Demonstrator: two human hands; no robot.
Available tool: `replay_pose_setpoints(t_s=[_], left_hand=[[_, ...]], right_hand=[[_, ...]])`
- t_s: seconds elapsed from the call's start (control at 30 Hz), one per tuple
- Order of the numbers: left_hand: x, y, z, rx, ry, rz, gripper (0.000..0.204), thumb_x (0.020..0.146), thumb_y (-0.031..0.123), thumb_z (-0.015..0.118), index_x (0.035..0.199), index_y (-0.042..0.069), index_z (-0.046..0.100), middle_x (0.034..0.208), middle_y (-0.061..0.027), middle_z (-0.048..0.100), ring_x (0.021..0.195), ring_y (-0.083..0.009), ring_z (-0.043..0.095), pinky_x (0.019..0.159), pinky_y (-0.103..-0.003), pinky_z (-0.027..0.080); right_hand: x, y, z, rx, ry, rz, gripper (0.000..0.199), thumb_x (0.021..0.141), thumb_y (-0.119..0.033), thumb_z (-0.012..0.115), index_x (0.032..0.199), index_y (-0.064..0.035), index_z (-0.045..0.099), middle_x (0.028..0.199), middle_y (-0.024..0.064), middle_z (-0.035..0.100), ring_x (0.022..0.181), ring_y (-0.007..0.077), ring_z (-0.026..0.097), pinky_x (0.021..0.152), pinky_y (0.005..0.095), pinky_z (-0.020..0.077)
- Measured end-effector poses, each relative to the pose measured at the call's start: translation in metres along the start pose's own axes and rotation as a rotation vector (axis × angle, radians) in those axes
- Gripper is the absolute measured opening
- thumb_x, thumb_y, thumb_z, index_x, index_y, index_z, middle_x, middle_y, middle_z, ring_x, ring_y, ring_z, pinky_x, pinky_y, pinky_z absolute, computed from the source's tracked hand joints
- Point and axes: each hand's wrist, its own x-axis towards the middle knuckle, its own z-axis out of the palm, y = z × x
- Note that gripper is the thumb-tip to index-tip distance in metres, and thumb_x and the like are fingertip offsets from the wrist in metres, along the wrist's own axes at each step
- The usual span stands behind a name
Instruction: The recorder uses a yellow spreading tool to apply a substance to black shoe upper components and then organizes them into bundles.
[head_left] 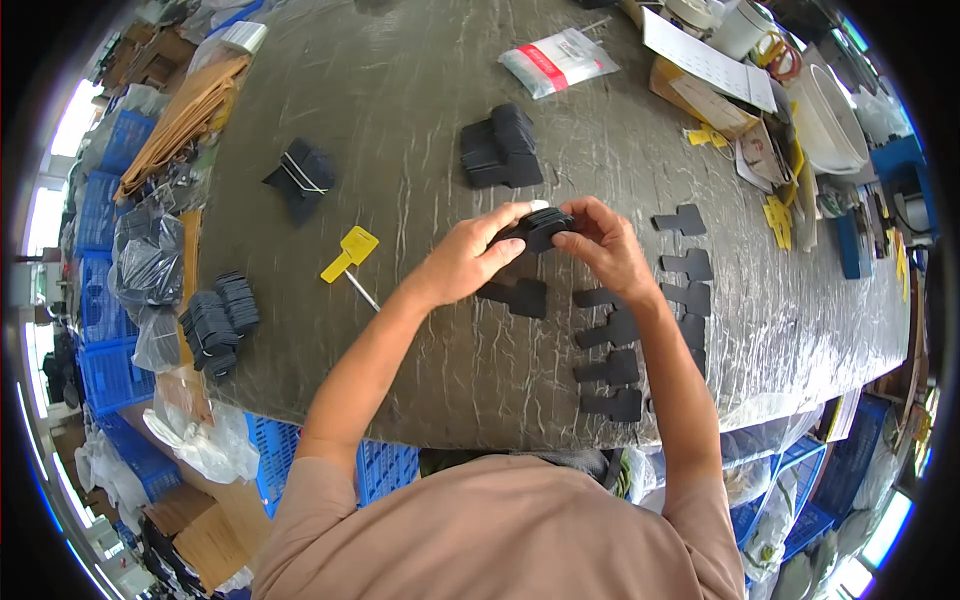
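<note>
Both my hands meet over the middle of the table around a small stack of black T-shaped pieces. My left hand grips the stack's left side, thumb in front and fingers behind. The fingers of my right hand pinch its right end. Just below lies a single black piece, flat on the table. Two columns of like pieces are laid out to the right, partly hidden under my right forearm. Beyond my hands stands a thicker pile of black pieces.
A yellow tag-shaped template and a white pen-like stick lie left of my forearm. Farther left are a tied black bundle and stacked black pieces. A plastic packet lies at the back; a white bucket stands right.
</note>
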Motion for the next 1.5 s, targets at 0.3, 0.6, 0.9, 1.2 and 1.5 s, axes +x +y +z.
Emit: replay_pose_setpoints(t_s=[0.3, 0.6, 0.9, 1.2, 1.5], left_hand=[[0.028, 0.012, 0.048, -0.838, -0.196, -0.399, 0.066, 0.099, 0.009, 0.054, 0.157, 0.007, 0.023, 0.116, -0.0086, 0.062, 0.1, -0.0116, 0.064, 0.085, -0.028, 0.053], [0.055, 0.02, 0.084, -0.822, -0.145, -0.44, 0.07, 0.094, 0.001, 0.055, 0.155, 0.006, 0.022, 0.125, -0.008, 0.055, 0.101, -0.0104, 0.059, 0.08, -0.028, 0.051], [0.08, -0.012, 0.09, -0.178, 0.07, -0.119, 0.069, 0.086, -0.003, 0.064, 0.148, 0.006, 0.036, 0.129, -0.0147, 0.06, 0.118, -0.0234, 0.058, 0.099, -0.034, 0.046], [0.118, -0.034, 0.077, 0.147, 0.05, 0.021, 0.066, 0.088, 0.004, 0.064, 0.146, 0.004, 0.034, 0.113, -0.0307, 0.065, 0.109, -0.0481, 0.062, 0.092, -0.05, 0.049], [0.14, -0.027, 0.073, -0.324, 0.058, -0.265, 0.051, 0.097, 0.009, 0.057, 0.144, 0.0, 0.041, 0.098, -0.0239, 0.068, 0.087, -0.0368, 0.069, 0.081, -0.043, 0.053]], right_hand=[[-0.043, -0.021, -0.014, -0.289, 0.372, -0.051, 0.038, 0.08, -0.001, 0.077, 0.116, -0.0011, 0.066, 0.107, 0.0123, 0.07, 0.082, 0.0187, 0.071, 0.076, 0.0304, 0.0582], [-0.052, -0.005, -0.029, -0.313, 0.538, -0.025, 0.029, 0.077, -0.001, 0.08, 0.104, 0.0011, 0.07, 0.109, 0.0119, 0.061, 0.085, 0.0206, 0.072, 0.074, 0.0299, 0.06], [-0.042, 0.019, -0.059, -0.119, 0.455, 0.224, 0.02, 0.079, -0.009, 0.079, 0.095, -0.0002, 0.072, 0.081, 0.0075, 0.071, 0.072, 0.0151, 0.068, 0.066, 0.0285, 0.0539], [-0.053, 0.018, -0.053, -0.503, 0.573, 0.182, 0.015, 0.079, -0.01, 0.077, 0.09, -0.0017, 0.072, 0.082, 0.0112, 0.072, 0.072, 0.0228, 0.07, 0.07, 0.0355, 0.0552], [-0.012, 0.009, -0.072, -0.656, 0.558, 0.002, 0.014, 0.078, -0.012, 0.074, 0.089, -0.0031, 0.07, 0.089, 0.0141, 0.066, 0.08, 0.0319, 0.068, 0.073, 0.0413, 0.0536]])
